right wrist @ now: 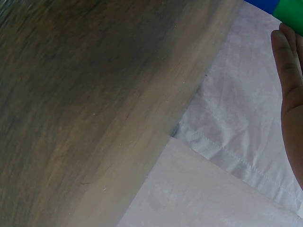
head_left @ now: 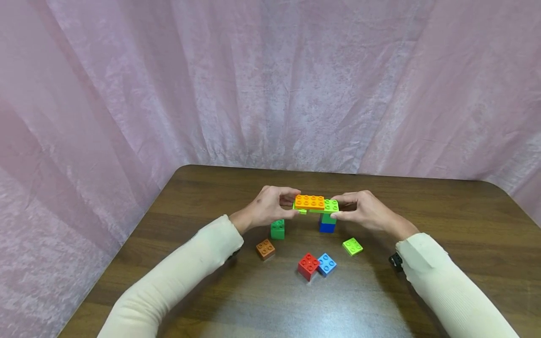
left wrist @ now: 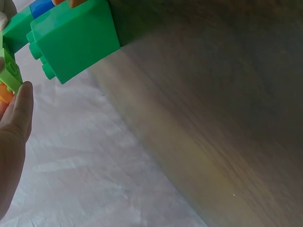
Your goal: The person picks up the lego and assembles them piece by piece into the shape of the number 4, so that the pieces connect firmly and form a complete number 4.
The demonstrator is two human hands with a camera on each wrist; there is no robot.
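"What's done so far?"
"An orange brick tops lime pieces, their ends pinched between thumb and fingers of the left hand and right hand, over a green-and-blue stack. Whether they are seated there is unclear."
"And left?"
"5 others lie outside the span: green brick, brown brick, red brick, light-blue brick, lime plate. Glossy, studded, square-edged plastic, on a wood-grained table before a velvety pink curtain."

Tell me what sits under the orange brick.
Lime-green pieces show beneath the orange brick, one jutting toward the right hand. The brick covers part of them, so how they join can't be seen.
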